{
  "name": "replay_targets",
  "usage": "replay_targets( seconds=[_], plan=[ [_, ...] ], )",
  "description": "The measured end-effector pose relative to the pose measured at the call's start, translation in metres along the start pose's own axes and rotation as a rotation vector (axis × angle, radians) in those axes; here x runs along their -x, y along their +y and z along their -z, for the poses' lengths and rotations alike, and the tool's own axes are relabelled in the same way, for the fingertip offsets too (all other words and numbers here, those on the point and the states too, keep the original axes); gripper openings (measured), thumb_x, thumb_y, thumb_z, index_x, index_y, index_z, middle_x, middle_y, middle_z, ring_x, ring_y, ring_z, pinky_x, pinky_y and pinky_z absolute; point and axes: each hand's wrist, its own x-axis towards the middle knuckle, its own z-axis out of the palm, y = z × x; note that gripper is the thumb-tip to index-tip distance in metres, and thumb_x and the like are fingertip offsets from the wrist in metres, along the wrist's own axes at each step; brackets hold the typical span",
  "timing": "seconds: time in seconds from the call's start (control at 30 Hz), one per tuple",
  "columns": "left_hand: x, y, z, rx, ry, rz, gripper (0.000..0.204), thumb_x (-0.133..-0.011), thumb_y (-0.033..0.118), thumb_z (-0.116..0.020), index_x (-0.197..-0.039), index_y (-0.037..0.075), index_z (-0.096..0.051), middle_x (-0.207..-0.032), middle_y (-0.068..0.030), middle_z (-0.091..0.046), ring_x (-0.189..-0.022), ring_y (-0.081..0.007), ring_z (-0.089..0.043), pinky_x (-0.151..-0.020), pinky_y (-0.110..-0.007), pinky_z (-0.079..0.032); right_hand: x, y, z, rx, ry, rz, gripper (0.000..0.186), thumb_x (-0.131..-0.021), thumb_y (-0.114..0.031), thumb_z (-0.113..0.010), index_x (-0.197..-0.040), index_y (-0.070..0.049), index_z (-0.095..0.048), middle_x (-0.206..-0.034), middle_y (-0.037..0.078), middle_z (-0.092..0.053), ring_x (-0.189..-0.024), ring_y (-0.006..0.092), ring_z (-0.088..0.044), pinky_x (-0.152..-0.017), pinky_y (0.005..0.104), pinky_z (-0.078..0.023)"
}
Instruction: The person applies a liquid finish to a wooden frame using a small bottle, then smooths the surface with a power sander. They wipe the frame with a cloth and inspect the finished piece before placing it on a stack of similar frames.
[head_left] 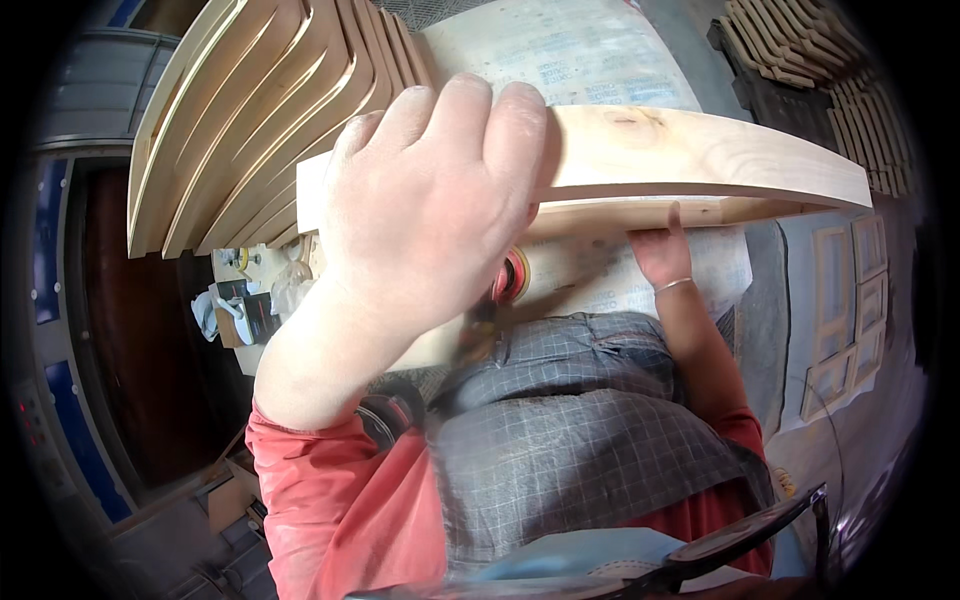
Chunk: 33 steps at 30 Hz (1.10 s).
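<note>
A pale curved wooden frame (720, 150) is held up across the view, with a small knot in its upper face. My left hand (430, 190), dusted with pale powder, is closed over its left part, fingers wrapped across the top edge. My right hand (662, 252) is at the frame's lower near side, its thumb up against the wood and its fingertips hidden behind or under it. A red and black round tool with a yellow rim (513, 277), resembling a sander, sits below the frame, partly covered by my left wrist.
Several curved wooden frames (260, 120) stand stacked at the far left. Printed sheeting (560, 50) covers the work surface. More wooden parts (790, 45) are piled at the far right. Small rectangular frames (845, 290) lie to the right. Boxes and bags (250, 305) sit at the left.
</note>
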Motion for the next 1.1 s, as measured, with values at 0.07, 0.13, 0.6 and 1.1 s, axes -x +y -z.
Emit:
replay_targets(
  seconds=[0.07,0.13,0.6,1.1],
  plan=[
    [-0.005,0.000,0.002,0.011,0.010,-0.019,0.063,-0.048,0.017,-0.084,-0.106,0.012,-0.060,-0.090,-0.0060,-0.062,-0.082,-0.0246,-0.064,-0.069,-0.034,-0.051,0.000,-0.007,-0.009,-0.102,0.083,0.023,0.052,-0.086,-0.027,-0.074,-0.127,-0.006,-0.051,-0.131,0.015,-0.051,-0.121,0.0338,-0.048,-0.105,0.0521,-0.039],
    [-0.004,-0.011,-0.011,0.104,0.082,0.007,0.061,-0.050,0.012,-0.084,-0.105,0.010,-0.059,-0.091,-0.0072,-0.062,-0.083,-0.0263,-0.064,-0.073,-0.035,-0.051,0.002,-0.031,-0.004,-0.057,0.032,0.206,0.046,-0.086,-0.023,-0.073,-0.124,-0.008,-0.052,-0.122,0.011,-0.056,-0.112,0.0305,-0.053,-0.097,0.0494,-0.046],
    [0.114,-0.011,-0.228,1.251,-0.247,0.870,0.051,-0.076,0.024,-0.076,-0.118,0.001,-0.058,-0.108,-0.0147,-0.063,-0.100,-0.0304,-0.061,-0.088,-0.038,-0.048,0.149,-0.089,-0.169,1.022,-0.352,1.287,0.031,-0.074,0.002,-0.067,-0.102,0.003,-0.056,-0.096,0.011,-0.067,-0.087,0.0169,-0.065,-0.082,0.0311,-0.052],
    [0.184,0.089,-0.170,0.653,-0.637,0.956,0.070,-0.069,0.020,-0.082,-0.129,0.017,-0.046,-0.114,-0.0174,-0.050,-0.099,-0.0387,-0.059,-0.084,-0.045,-0.052,0.149,-0.091,-0.190,0.985,-0.836,0.962,0.065,-0.083,-0.047,-0.061,-0.121,0.004,-0.050,-0.098,0.014,-0.057,-0.087,0.0219,-0.056,-0.083,0.0359,-0.046]
  ],
)
